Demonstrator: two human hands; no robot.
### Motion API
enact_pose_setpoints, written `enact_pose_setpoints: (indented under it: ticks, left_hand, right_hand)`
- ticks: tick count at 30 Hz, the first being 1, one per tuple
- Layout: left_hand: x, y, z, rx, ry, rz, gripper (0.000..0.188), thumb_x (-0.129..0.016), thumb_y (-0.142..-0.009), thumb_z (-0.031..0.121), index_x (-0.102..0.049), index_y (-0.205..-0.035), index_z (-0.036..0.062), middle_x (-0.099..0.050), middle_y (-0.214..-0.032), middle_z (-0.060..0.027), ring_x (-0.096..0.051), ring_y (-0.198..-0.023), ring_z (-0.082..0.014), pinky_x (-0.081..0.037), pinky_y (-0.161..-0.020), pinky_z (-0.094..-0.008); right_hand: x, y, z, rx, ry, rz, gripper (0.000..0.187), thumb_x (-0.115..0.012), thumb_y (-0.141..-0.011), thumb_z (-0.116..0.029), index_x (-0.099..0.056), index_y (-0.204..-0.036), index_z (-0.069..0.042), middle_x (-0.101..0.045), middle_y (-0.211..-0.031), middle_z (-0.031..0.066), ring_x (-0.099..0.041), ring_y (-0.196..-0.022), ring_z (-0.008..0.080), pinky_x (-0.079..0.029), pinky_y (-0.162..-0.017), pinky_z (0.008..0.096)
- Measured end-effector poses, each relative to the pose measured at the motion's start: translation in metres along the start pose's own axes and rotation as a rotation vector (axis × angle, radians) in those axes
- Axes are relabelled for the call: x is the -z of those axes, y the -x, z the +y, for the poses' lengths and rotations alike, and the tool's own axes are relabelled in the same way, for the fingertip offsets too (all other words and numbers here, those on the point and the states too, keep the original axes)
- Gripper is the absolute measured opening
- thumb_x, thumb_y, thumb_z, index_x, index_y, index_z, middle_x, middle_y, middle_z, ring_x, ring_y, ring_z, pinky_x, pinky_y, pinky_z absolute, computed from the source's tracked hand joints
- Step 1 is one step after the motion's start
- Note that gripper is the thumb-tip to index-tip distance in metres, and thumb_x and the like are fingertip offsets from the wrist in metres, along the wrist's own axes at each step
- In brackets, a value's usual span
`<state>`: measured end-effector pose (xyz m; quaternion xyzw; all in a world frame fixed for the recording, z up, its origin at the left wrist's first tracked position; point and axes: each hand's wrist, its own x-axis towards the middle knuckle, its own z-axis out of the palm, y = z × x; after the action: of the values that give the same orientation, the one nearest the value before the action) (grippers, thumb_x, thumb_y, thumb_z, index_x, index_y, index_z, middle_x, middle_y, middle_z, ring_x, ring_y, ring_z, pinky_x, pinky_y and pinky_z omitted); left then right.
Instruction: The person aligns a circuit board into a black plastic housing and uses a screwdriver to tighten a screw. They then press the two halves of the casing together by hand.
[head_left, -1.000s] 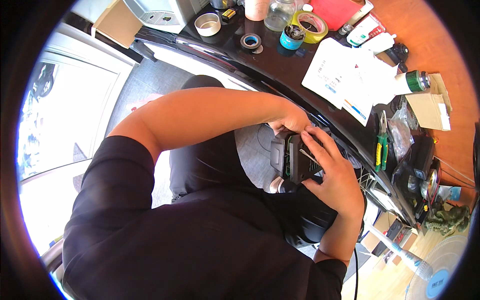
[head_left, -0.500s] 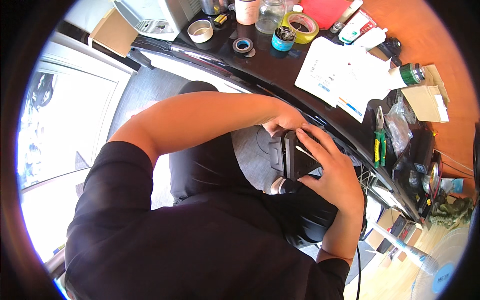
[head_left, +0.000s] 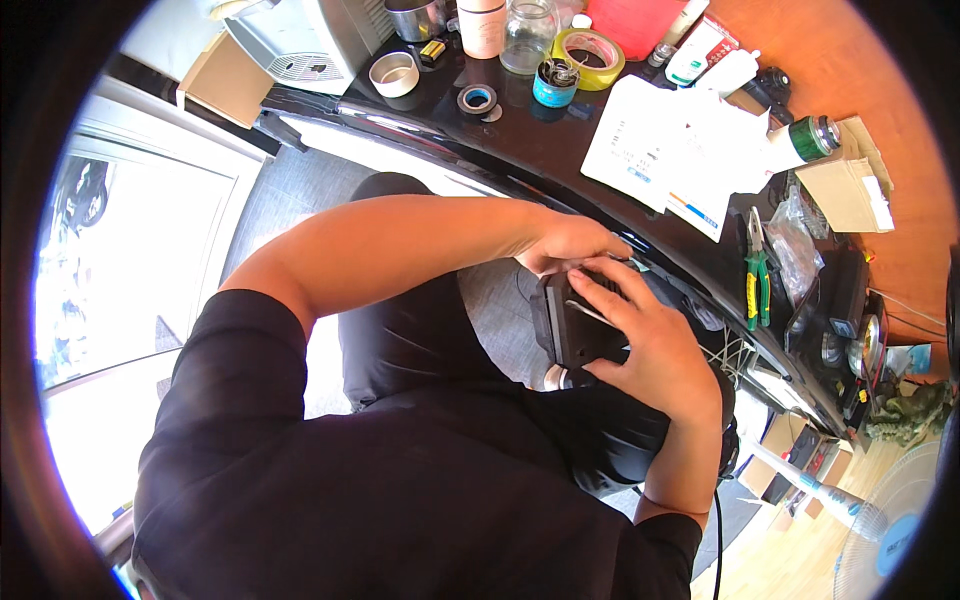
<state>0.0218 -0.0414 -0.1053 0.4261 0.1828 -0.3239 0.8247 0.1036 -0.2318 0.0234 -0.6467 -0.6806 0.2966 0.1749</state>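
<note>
Above my lap, by the front of the dark desk, I have a black box-shaped device [head_left: 572,325] in both hands. My right hand [head_left: 665,345] is closed around its right side, fingers over the upper face and thumb at the near edge. My left hand [head_left: 575,243] reaches across to the far end of the device, its fingers curled against it and partly hidden. A thin pale strip [head_left: 592,314] shows beside the fingers of my right hand; whether it is a stick or part of the device I cannot tell.
On the desk [head_left: 540,130] lie papers [head_left: 660,150], pliers with green-yellow handles [head_left: 757,275], yellow tape [head_left: 600,75], a metal bowl [head_left: 394,75], a glass jar [head_left: 527,38] and a blue tin [head_left: 554,88]. At lower right stands a fan [head_left: 890,530]; a cardboard box [head_left: 848,180] sits at right.
The device has tilted, so more of its broad dark side shows. My left hand has stretched slightly right along its far end, and my right fingers have shifted a little left.
</note>
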Motion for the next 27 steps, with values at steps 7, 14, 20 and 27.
enact_pose_setpoints:
  ticks: [7, 14, 20, 27]
  left_hand:
    - [-0.023, 0.019, 0.013, -0.032, 0.045, -0.062, 0.036, -0.062, -0.101, 0.038, -0.068, -0.118, 0.0072, -0.073, -0.108, -0.0034, -0.069, -0.097, -0.0112, -0.057, -0.083, -0.0283]
    - [-0.015, 0.029, 0.031, -0.203, 0.073, 0.009, 0.053, -0.071, -0.095, 0.036, -0.055, -0.134, 0.0038, -0.065, -0.128, -0.0081, -0.065, -0.115, -0.0178, -0.054, -0.096, -0.0365]
    - [-0.042, 0.042, 0.038, -0.417, 0.148, 0.261, 0.058, -0.067, -0.099, 0.036, -0.049, -0.143, 0.0051, -0.063, -0.131, -0.0111, -0.063, -0.119, -0.0198, -0.051, -0.102, -0.0373]
    - [-0.052, 0.031, 0.028, -0.633, 0.065, 0.327, 0.056, -0.068, -0.099, 0.031, -0.046, -0.143, 0.0033, -0.060, -0.128, -0.0111, -0.061, -0.117, -0.0198, -0.051, -0.100, -0.0355]
  right_hand:
    - [-0.003, 0.002, 0.002, 0.007, 0.050, 0.005, 0.087, -0.085, -0.064, -0.010, -0.054, -0.144, -0.021, -0.053, -0.146, 0.0020, -0.069, -0.098, 0.0338, -0.058, -0.082, 0.0415]
    - [0.015, 0.017, 0.024, -0.036, -0.058, 0.499, 0.074, -0.094, -0.063, -0.020, -0.065, -0.130, -0.014, -0.065, -0.119, 0.0028, -0.066, -0.085, 0.0181, -0.052, -0.067, 0.0313]
    - [-0.007, 0.016, 0.060, -0.475, -0.574, 0.977, 0.042, -0.073, -0.097, -0.032, -0.063, -0.122, 0.000, -0.065, -0.093, 0.0037, -0.058, -0.079, 0.0082, -0.045, -0.070, 0.0230]
    - [-0.048, -0.003, 0.057, -0.406, -0.877, 0.817, 0.066, -0.066, -0.100, -0.041, -0.044, -0.149, -0.002, -0.062, -0.131, 0.0183, -0.062, -0.117, 0.0218, -0.048, -0.101, 0.0334]
